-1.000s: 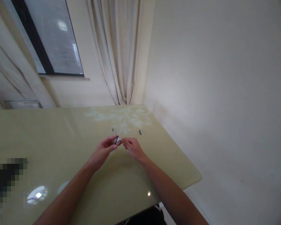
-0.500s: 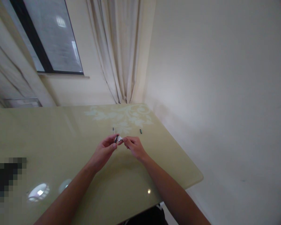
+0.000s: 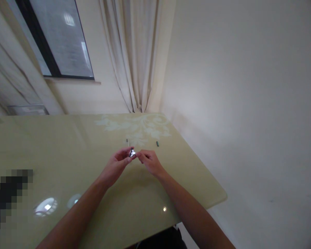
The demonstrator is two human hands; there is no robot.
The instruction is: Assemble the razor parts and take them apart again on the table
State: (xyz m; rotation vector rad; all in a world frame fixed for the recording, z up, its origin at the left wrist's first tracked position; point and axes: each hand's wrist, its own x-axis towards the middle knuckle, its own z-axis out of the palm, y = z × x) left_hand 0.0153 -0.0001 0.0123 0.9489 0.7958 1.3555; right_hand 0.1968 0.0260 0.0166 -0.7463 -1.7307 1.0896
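Between thumb and fingers, my left hand point(image 3: 117, 164) pinches a small silver-and-dark object point(image 3: 132, 153) above the table; its kind is too small to make out. My right hand point(image 3: 150, 162) is closed, its thumb and forefinger pinched at the right edge of the same shiny piece. Just beyond my left fingertips lies a thin pale stick with a dark end point(image 3: 127, 141), partly hidden by the hand. A short dark green-black piece point(image 3: 157, 144) lies apart on the tabletop, beyond my right hand.
The glossy pale-green table point(image 3: 197, 186) has a white floral pattern near its far edge. A wall point(image 3: 235, 103) runs along its right side. Behind stand a beige curtain point(image 3: 131, 52) and a window point(image 3: 59, 38). A pixelated dark shape point(image 3: 7, 193) is at left.
The held object has turned a little, so more of its bright silver face shows. Both hands stay close together in nearly the same place. The view has shifted slightly.
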